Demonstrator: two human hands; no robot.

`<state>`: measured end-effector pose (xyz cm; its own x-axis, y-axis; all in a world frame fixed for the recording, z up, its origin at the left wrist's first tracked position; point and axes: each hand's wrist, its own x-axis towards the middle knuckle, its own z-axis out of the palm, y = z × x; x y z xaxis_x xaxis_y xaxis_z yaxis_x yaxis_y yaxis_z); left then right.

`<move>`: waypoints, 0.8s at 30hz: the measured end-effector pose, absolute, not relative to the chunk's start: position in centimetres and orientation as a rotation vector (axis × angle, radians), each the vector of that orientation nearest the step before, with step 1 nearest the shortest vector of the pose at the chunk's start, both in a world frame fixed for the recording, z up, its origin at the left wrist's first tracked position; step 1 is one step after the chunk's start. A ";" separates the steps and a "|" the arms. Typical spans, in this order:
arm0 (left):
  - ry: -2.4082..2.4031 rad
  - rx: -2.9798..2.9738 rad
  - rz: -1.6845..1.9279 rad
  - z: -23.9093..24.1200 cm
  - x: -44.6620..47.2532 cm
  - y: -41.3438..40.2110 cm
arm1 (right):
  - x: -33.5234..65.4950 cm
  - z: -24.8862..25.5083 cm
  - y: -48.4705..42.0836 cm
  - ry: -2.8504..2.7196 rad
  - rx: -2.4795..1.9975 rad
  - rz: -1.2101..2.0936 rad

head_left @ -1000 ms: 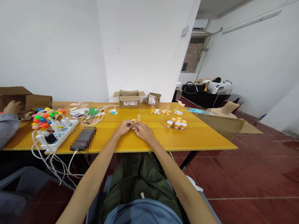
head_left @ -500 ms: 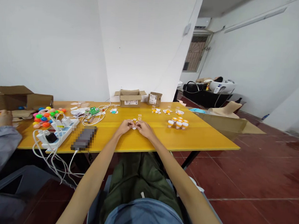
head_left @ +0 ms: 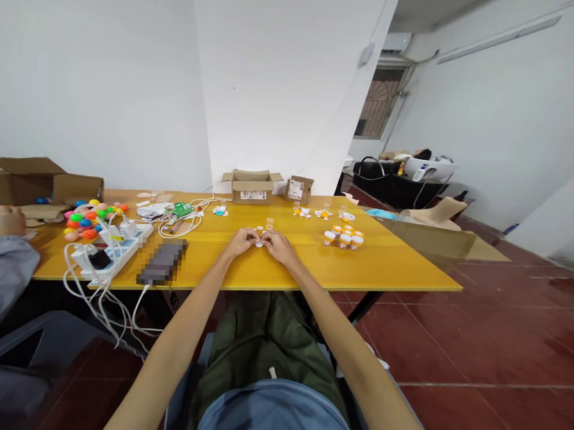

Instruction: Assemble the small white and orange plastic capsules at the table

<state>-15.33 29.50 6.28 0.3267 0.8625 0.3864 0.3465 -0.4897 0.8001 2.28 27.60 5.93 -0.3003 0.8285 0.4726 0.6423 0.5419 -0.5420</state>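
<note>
My left hand (head_left: 244, 241) and my right hand (head_left: 277, 246) meet over the table, fingers closed in a pinch. Between their fingertips is a small white round piece (head_left: 259, 245), too small to make out well. Just beyond the fingers stands a small clear cup (head_left: 269, 224), and small white and orange bits (head_left: 258, 229) lie beside it. To the right of my right hand, several small tubs with white lids and orange rims (head_left: 345, 236) stand in a cluster.
At the table's back are small piles of parts (head_left: 322, 214) and two cardboard boxes (head_left: 252, 195), (head_left: 295, 190). On the left lie a phone (head_left: 163, 262), a power strip (head_left: 121, 248), cables and colourful balls (head_left: 85, 222). Another person's hand (head_left: 6, 223) is at far left.
My hands stay together at nearly the same spot, fingers shifting slightly around the white piece. The view has moved a little. The other person's hand at far left has shifted slightly.
</note>
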 end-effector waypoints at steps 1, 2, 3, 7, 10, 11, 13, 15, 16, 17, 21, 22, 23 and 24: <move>1.063 1.998 1.107 6.2 -15.3 29.5 | 2.3 5.9 27.6 -2.043 -1.188 0.320; 1.067 2.001 1.105 6.2 -15.3 29.6 | 2.3 5.9 27.7 -2.045 -1.186 0.317; 1.069 2.005 1.103 6.2 -15.3 29.6 | 2.4 5.8 27.7 -2.049 -1.179 0.313; 1.059 2.009 1.097 6.1 -15.4 29.6 | 2.5 5.5 28.0 -2.074 -1.141 0.295; 1.050 2.010 1.096 6.1 -15.4 29.6 | 2.6 5.3 28.2 -2.093 -1.135 0.267; 1.048 2.010 1.096 6.1 -15.4 29.6 | 2.7 5.2 28.2 -2.100 -1.137 0.256; 1.042 2.008 1.099 6.1 -15.3 29.6 | 2.7 5.2 28.1 -2.110 -1.144 0.231; 1.029 2.003 1.097 6.1 -15.3 29.5 | 2.7 5.3 27.9 -2.122 -1.153 0.203; 1.023 1.998 1.098 6.2 -15.3 29.5 | 2.7 5.3 27.7 -2.130 -1.160 0.188; 1.020 1.994 1.099 6.2 -15.2 29.4 | 2.7 5.4 27.6 -2.138 -1.170 0.172; 1.031 1.987 1.104 6.4 -15.1 29.3 | 2.6 5.6 27.2 -2.164 -1.233 0.112; 1.035 1.986 1.105 6.5 -15.1 29.2 | 2.5 5.6 27.1 -2.171 -1.247 0.098; 1.038 1.987 1.107 6.5 -15.0 29.2 | 2.5 5.6 27.1 -2.179 -1.258 0.086; 1.040 1.987 1.110 6.5 -15.0 29.2 | 2.5 5.6 27.1 -2.187 -1.264 0.075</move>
<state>-15.01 29.16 6.50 0.3340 0.8596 0.3867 0.3307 -0.4911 0.8059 2.50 27.09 5.60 -0.3626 0.8039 0.4715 0.7695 0.5437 -0.3351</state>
